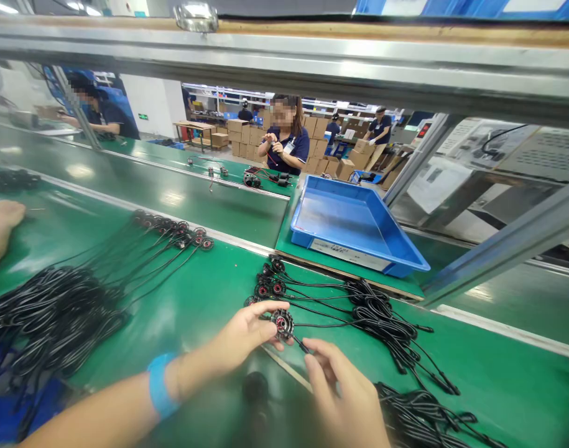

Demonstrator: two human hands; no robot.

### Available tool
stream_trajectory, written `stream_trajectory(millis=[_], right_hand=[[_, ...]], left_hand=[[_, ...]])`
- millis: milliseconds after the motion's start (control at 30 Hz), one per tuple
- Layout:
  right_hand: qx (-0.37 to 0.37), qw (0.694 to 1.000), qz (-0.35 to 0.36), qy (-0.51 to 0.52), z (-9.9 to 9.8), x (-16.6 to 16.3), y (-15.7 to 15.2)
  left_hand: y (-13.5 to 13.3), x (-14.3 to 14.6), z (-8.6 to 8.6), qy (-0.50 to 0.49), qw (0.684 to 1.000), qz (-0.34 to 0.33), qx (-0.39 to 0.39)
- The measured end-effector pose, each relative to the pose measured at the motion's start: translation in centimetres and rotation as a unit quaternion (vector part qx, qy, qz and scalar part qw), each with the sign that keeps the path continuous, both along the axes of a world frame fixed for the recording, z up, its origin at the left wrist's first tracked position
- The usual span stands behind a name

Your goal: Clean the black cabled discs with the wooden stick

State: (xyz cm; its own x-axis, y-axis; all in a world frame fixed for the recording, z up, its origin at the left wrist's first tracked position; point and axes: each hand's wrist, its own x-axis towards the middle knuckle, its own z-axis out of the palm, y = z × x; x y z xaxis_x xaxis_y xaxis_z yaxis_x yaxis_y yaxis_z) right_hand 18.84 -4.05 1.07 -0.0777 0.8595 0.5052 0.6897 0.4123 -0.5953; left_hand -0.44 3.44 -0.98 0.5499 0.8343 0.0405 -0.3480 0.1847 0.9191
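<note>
Nearest, on the near side of the blue rectangular plastic tray (340, 214), right hand (342, 386) curls narrow at the tip of a thin black lead (297, 340) (pinch or mere touch, cannot tell); left hand (247, 333) grips the round black-and-red spoked disc (283, 323), which lies left of the right hand, toward the tray. Disc's broad face turned to the wearer, no long axis of its own; its lead gives the line, slanting rightward, away from the tray. Just short of the tray, bundled black cables (382, 311); beyond it, leftward, a dark-shirted co-worker (300, 144).
</note>
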Motion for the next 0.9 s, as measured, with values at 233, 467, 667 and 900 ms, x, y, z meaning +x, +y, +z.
stream_trajectory(millis=[233, 467, 667, 900], right_hand=[[0.032, 0.999, -0.011, -0.027, -0.5, 0.2, -0.2], [0.035, 0.999, -0.008, -0.021, -0.9, -0.1, -0.7], [-0.056, 0.996, -0.021, 0.064, -1.2, -0.6, -0.8], [-0.034, 0.998, -0.004, 0.054, -0.8, -0.5, -0.7]], left_hand=[[-0.6, 0.2, 0.1, -0.014, 0.999, -0.040, -0.034], [-1.0, 0.4, 0.1, -0.019, 0.997, -0.046, -0.063], [-1.1, 0.4, 0.6, -0.024, 0.996, -0.022, -0.089], [-1.1, 0.4, 0.9, -0.016, 0.996, -0.016, -0.089]])
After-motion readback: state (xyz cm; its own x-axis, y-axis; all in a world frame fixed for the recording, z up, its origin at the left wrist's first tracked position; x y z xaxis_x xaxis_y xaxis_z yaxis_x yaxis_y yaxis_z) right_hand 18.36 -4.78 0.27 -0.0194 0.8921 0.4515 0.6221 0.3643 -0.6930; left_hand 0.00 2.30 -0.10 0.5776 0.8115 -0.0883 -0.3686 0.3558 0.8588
